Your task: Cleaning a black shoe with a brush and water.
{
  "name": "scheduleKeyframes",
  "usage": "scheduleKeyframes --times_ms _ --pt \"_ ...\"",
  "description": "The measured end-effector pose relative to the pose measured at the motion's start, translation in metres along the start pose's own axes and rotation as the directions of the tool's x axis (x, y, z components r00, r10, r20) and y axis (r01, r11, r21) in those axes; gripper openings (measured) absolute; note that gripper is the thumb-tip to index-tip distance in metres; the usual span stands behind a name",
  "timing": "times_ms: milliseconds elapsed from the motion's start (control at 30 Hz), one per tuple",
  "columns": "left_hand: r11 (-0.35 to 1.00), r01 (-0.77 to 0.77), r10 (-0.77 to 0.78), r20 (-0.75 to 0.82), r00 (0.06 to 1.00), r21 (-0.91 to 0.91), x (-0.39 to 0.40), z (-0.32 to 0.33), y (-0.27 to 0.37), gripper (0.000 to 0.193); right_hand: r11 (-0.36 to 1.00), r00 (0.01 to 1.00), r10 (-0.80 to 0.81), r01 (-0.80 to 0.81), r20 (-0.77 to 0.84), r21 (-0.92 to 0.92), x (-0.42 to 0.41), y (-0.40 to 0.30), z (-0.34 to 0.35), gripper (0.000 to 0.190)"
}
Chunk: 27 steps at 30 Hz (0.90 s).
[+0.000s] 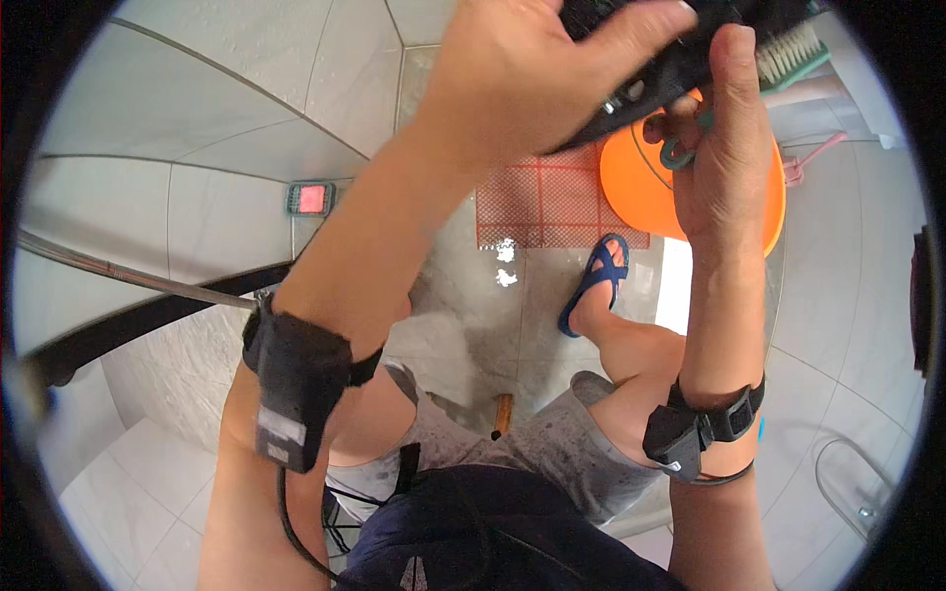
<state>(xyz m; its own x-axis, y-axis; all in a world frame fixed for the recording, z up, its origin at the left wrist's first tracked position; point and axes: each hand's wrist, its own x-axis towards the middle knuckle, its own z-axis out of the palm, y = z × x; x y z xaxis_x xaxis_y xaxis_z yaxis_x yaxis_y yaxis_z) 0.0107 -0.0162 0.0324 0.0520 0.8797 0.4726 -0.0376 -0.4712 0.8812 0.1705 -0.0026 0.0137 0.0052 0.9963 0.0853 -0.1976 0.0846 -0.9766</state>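
Note:
My left hand (517,81) reaches to the top of the head view and grips a dark black item (635,92), its thumb lying across it. The item is partly cut off by the picture's edge, and its kind cannot be told. Beside it, my right hand (724,148) has its fingers curled around the green handle of a scrub brush (802,66) with pale bristles; a loop at the handle's end shows below the fingers. The right thumb points up by the black item. Under both hands stands an orange plastic bucket (628,185) with a thin handle.
A red mesh mat (517,214) lies on the wet tiled floor beside the bucket. A soap dish (295,199) with pink soap sits by the left wall. A grey hose (133,277) crosses at left. A pink-handled object (794,170) is right of the bucket.

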Motion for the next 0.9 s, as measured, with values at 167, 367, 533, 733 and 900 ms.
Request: scheduleKeyframes --times_ms 167,367,533,733,900 --pt "0.994 0.104 -0.103 0.047 0.994 -0.015 -0.009 0.003 0.002 0.022 0.996 0.965 -0.089 0.092 -0.247 0.003 -0.016 -0.025 0.050 0.049" --pt "0.983 0.178 -0.118 0.561 0.820 -0.053 -0.001 -0.035 -0.021 0.036 0.991 0.993 -0.112 0.110 0.022 0.073 -0.014 -0.016 0.021 0.052" --pt "0.958 0.056 -0.093 0.117 0.989 0.282 -0.012 0.005 -0.021 0.048 1.000 0.997 -0.029 0.029 -0.066 0.001 -0.014 -0.018 0.022 0.051" --pt "0.972 0.135 -0.148 0.051 0.988 0.194 -0.012 0.003 -0.041 0.045 0.993 0.992 -0.113 0.111 -0.049 -0.038 -0.009 -0.012 0.013 0.035" --pt "0.322 0.546 -0.393 0.416 0.820 -0.773 0.007 -0.011 -0.027 0.050 0.908 0.988 -0.134 0.155 0.082 -0.389 -0.009 -0.014 -0.007 0.028"
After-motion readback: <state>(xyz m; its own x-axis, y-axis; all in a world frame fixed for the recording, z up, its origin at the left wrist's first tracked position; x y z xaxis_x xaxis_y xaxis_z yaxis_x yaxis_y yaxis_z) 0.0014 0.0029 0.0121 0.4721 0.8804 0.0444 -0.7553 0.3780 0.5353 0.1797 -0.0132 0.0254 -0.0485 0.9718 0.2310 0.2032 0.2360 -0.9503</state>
